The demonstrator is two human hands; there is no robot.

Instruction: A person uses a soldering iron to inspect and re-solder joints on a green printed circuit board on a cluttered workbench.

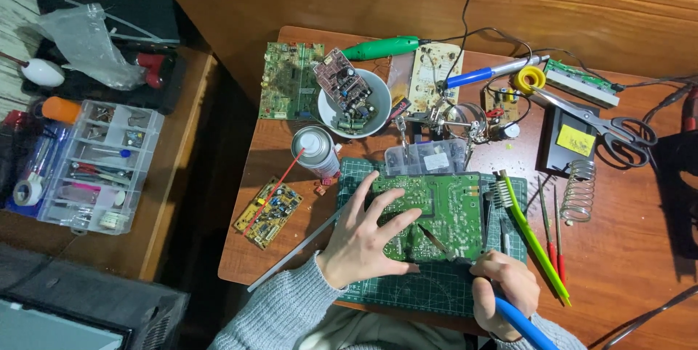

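The green circuit board [436, 213] lies flat on the green cutting mat [407, 292] at the near edge of the wooden bench [625, 263]. The left hand [363, 237] is released and spread, palm down, fingers pressing the board's left half; it grasps nothing. The right hand [502, 295] is clenched round the blue handle of a soldering iron [465, 266], its dark tip resting on the board's lower middle.

Judgement on the step in hand: the work appears to be touching a joint on the board with the iron. The spread hand should hold the board flat and steady with fingertips well apart from the tip. The tip should sit on one joint only, held at a low slant as seen.

Nearby items: a yellow-green toothbrush [531, 237] just right of the board, two red-handled screwdrivers [552, 230] beside it, a coil iron stand [579, 190] further right, scissors [603, 128], a spray can [316, 150] and a white bowl [354, 103] of parts behind. The toothbrush lies near the working wrist and could be knocked.
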